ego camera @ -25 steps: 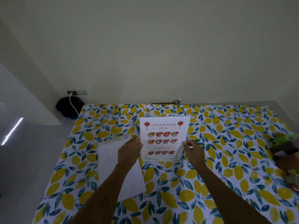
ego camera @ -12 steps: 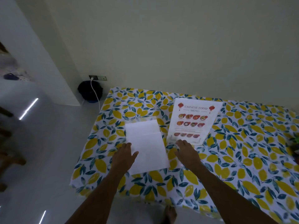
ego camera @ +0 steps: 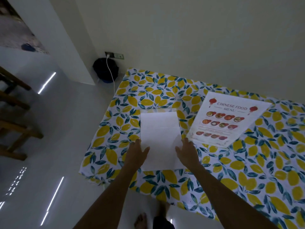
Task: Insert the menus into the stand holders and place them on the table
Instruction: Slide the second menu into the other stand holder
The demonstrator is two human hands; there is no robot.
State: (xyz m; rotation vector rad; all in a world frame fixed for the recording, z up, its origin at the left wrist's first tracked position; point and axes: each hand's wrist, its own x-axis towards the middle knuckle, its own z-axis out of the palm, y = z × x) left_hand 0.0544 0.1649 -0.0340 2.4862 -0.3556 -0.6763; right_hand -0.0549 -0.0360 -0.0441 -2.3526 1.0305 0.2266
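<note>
A Chinese food menu (ego camera: 229, 118) in its clear stand holder stands on the lemon-print tablecloth (ego camera: 247, 171), right of centre. A blank white sheet (ego camera: 160, 134) lies flat near the table's left end, with a clear holder's edge (ego camera: 158, 110) showing past its far side. My left hand (ego camera: 137, 152) rests at the sheet's left edge, fingers spread. My right hand (ego camera: 187, 152) rests at its right edge, fingers apart. Neither hand grips the sheet.
The wall runs along the table's far side. A dark bag (ego camera: 105, 70) with a white cable sits on the floor by the wall socket. Wooden furniture (ego camera: 14, 116) stands at the far left. My bare feet (ego camera: 142, 220) show below the table's near edge.
Both hands let go of the standing menu and moved left to the white sheet. The view has swung left and down, so the menu now appears further right.
</note>
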